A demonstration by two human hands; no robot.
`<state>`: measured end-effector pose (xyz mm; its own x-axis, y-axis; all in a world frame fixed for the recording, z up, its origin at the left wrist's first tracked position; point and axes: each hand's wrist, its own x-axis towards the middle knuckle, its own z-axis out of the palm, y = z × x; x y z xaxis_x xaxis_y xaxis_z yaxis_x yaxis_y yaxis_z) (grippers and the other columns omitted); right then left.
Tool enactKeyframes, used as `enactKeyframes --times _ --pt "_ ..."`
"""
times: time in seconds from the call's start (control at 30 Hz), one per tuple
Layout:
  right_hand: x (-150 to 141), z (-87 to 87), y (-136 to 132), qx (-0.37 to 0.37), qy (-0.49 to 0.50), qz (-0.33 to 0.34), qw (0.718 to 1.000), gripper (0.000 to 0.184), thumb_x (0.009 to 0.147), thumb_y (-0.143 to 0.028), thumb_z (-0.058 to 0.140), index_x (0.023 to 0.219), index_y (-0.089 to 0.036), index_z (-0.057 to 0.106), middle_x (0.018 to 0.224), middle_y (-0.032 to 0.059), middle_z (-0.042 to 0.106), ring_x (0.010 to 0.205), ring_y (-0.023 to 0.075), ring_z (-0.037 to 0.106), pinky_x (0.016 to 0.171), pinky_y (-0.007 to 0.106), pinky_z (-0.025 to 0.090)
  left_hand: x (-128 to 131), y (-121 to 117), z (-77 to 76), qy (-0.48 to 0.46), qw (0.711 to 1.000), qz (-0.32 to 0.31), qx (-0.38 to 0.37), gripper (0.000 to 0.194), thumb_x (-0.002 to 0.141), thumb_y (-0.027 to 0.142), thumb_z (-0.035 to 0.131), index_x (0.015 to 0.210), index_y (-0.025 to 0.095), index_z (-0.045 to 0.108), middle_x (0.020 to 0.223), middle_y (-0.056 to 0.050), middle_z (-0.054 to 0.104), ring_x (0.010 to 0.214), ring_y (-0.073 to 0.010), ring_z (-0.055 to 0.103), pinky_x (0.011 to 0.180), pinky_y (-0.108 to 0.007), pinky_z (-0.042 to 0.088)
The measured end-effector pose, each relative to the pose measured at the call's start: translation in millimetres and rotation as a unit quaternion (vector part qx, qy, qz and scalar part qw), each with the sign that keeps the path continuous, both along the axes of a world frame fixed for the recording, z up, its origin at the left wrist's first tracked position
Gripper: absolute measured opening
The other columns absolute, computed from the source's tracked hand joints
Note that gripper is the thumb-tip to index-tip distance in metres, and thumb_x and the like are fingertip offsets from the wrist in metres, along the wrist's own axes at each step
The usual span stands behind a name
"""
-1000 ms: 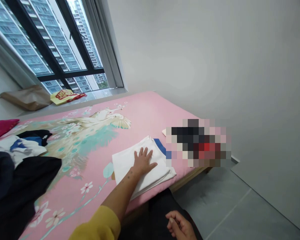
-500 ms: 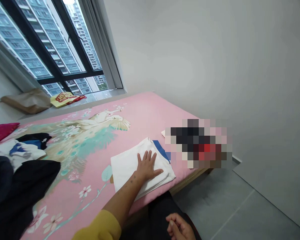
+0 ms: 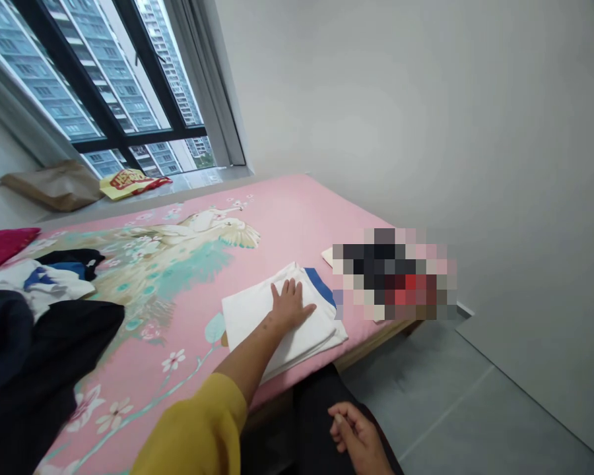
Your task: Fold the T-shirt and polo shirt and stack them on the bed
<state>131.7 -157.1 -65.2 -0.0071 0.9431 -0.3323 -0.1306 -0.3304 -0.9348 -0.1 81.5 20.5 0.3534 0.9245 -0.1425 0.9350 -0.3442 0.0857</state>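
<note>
My left hand (image 3: 290, 304) lies flat, fingers spread, on a folded white garment with a blue collar (image 3: 257, 315) near the corner of the bed. The bed carries a pink sheet printed with a bird and flowers (image 3: 277, 224). My right hand (image 3: 355, 436) rests low on my dark-trousered lap, fingers loosely curled, with nothing visible in it. A yellow sleeve covers my left upper arm.
A heap of dark, white and blue clothes (image 3: 34, 336) lies on the bed's left side, with a magenta cloth (image 3: 2, 245) behind. A brown paper bag (image 3: 54, 185) and a yellow-red packet (image 3: 129, 181) sit on the window ledge. Grey floor tiles and a wall are to the right.
My left hand slid slightly across the folded white garment, staying flat on it. The view shifted a little; my right hand stays on my lap.
</note>
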Motion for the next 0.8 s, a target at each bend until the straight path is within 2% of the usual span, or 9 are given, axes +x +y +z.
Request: enactKeyframes --times 0.1,0.2,0.4,0.47,0.53,0.63,0.7,0.8 --pt "1 4.8 -1 0.005 -0.004 -0.002 1.000 0.055 0.075 -0.067 0.054 0.089 -0.015 0.064 0.067 0.0021 0.056 0.062 0.0133 0.053 0.055 0.024 0.043 12 -25 -9.5 -0.024 0.997 -0.068 0.029 0.077 0.086 0.064 0.025 0.148 0.018 0.022 0.156 -0.008 0.012 0.143 -0.0284 0.006 0.109 -0.059 -0.013" --pt "1 5.3 -1 0.002 -0.008 -0.003 1.000 0.053 0.076 -0.066 0.054 0.089 -0.015 0.063 0.067 0.0017 0.055 0.062 0.0131 0.052 0.054 0.024 0.043 18 -39 -15.6 -0.032 0.996 -0.083 0.030 0.076 0.087 0.063 0.025 0.149 0.019 0.021 0.156 -0.007 0.013 0.143 -0.0300 0.005 0.108 -0.060 -0.014" --pt "0 4.0 0 0.004 -0.005 -0.007 1.000 0.055 0.074 -0.067 0.054 0.089 -0.015 0.062 0.066 0.0011 0.054 0.060 0.0122 0.051 0.053 0.023 0.042 14 -40 -7.0 -0.019 0.990 -0.138 -0.007 0.109 0.065 0.085 0.038 0.149 0.017 0.017 0.156 -0.012 0.008 0.142 -0.0382 0.000 0.104 -0.065 -0.017" --pt "0 4.8 0 0.002 -0.001 -0.009 1.000 0.055 0.073 -0.068 0.055 0.088 -0.015 0.063 0.066 0.0011 0.054 0.060 0.0123 0.051 0.053 0.024 0.042 12 -36 -2.7 -0.027 0.989 -0.145 -0.021 0.106 0.068 0.084 0.034 0.149 0.018 0.017 0.156 -0.012 0.009 0.142 -0.0367 0.002 0.104 -0.065 -0.014" --pt "0 5.8 -1 -0.003 0.004 -0.009 1.000 0.056 0.072 -0.069 0.056 0.088 -0.015 0.063 0.066 0.0013 0.054 0.060 0.0125 0.051 0.053 0.024 0.042 9 -27 0.7 -0.047 0.990 -0.127 -0.028 0.093 0.077 0.078 0.026 0.149 0.020 0.016 0.156 -0.010 0.011 0.143 -0.0318 0.006 0.107 -0.063 -0.008" --pt "0 4.0 -1 -0.012 0.012 -0.001 1.000 0.058 0.070 -0.071 0.057 0.087 -0.016 0.064 0.065 0.0019 0.055 0.060 0.0130 0.052 0.053 0.024 0.043 2 -5 2.3 -0.045 0.997 -0.054 0.010 0.080 0.086 0.067 0.021 0.149 0.018 0.015 0.156 -0.009 0.010 0.143 -0.0268 0.006 0.111 -0.058 -0.003" --pt "-1 -0.6 -1 -0.013 0.016 0.002 1.000 0.059 0.069 -0.072 0.057 0.088 -0.016 0.064 0.065 0.0023 0.056 0.060 0.0131 0.053 0.052 0.024 0.043 -2 11 1.4 -0.021 1.000 -0.014 0.017 0.082 0.085 0.066 0.025 0.149 0.014 0.016 0.156 -0.011 0.008 0.143 -0.0291 0.005 0.110 -0.059 -0.004" --pt "-4 -9.5 1 -0.014 0.013 -0.030 0.999 0.062 0.067 -0.074 0.056 0.086 -0.016 0.064 0.062 0.0016 0.056 0.055 0.0120 0.051 0.048 0.022 0.040 -5 29 0.1 -0.003 1.000 0.004 -0.012 0.095 0.077 0.073 0.034 0.148 0.013 0.016 0.155 -0.016 0.010 0.142 -0.0343 0.008 0.108 -0.063 0.003"
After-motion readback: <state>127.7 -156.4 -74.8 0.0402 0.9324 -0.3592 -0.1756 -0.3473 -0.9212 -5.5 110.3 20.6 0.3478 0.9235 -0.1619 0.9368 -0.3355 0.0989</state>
